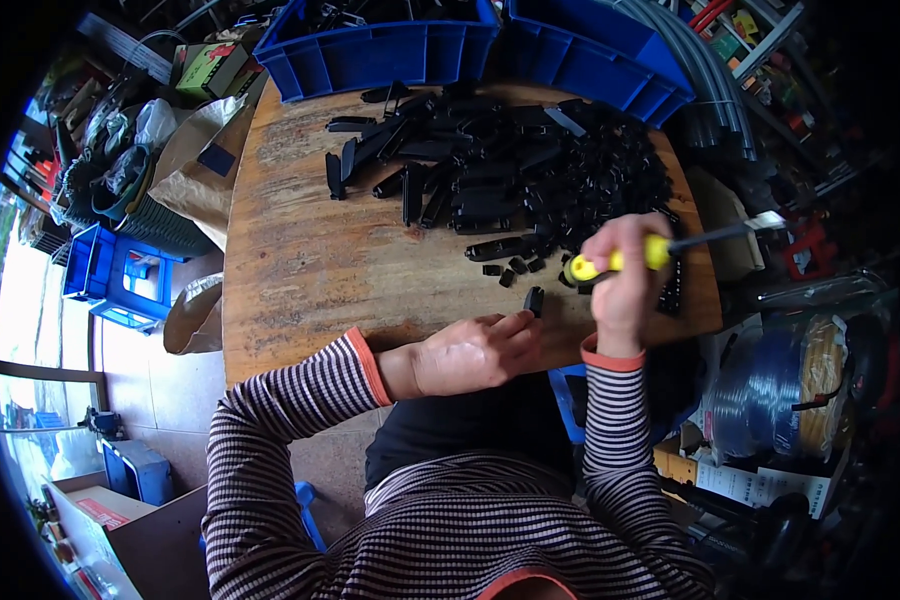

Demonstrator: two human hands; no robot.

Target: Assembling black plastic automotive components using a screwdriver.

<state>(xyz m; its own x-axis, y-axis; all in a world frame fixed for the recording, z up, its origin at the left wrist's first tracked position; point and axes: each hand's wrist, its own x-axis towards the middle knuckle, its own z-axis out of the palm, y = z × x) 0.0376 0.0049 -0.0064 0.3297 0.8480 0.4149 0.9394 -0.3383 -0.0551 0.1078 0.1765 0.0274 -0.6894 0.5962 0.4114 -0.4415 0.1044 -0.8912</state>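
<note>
My left hand [475, 352] is at the table's near edge, pinching a small black plastic piece [536, 301] upright between thumb and fingertips. To its right, my right hand [622, 285] is wrapped around the yellow handle of a screwdriver [657, 252]. The dark shaft points to the right, away from the black piece, and its far end is blurred. Several small black bits [510, 271] lie just beyond my left hand. Farther back spreads a large heap of black plastic parts [490, 180], some long, some short.
Two blue plastic bins [380, 62] stand along the wooden table's [300, 240] far edge; the left one holds black parts. Brown paper bags [195, 160] and a blue stool [120, 275] are to the left. Grey tubing [710, 110] and wrapped coils [770, 385] lie to the right.
</note>
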